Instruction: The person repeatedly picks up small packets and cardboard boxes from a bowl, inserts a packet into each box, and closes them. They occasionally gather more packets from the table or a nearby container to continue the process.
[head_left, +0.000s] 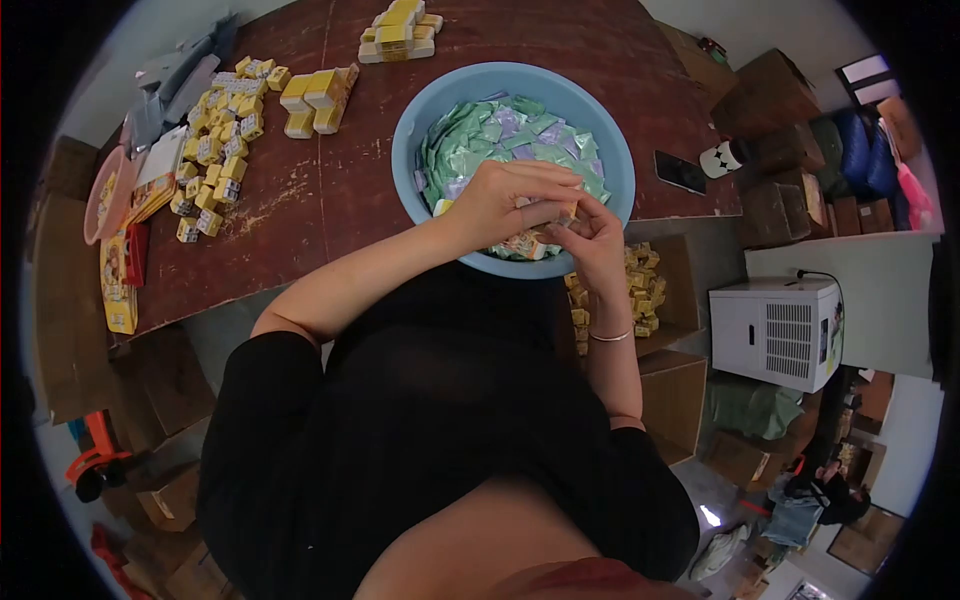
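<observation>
My left hand (512,193) and my right hand (592,242) meet over the near side of a light blue basin (408,150). Between their curled fingers is a small orange-yellow box (572,209), mostly hidden by the fingers. The basin is heaped with small flat sachets (480,135), green and pale purple. Below my hands, printed orange-and-white packaging (525,245) lies at the basin's near edge. A bit of yellow card shows beside my left wrist.
Loose yellow-and-white boxes (215,150) cover the table's left part; bundled boxes (320,98) and a stack (400,35) lie farther back. A phone (680,171) and cup (722,158) stand right. Below the table, a carton (672,290) holds many yellow boxes.
</observation>
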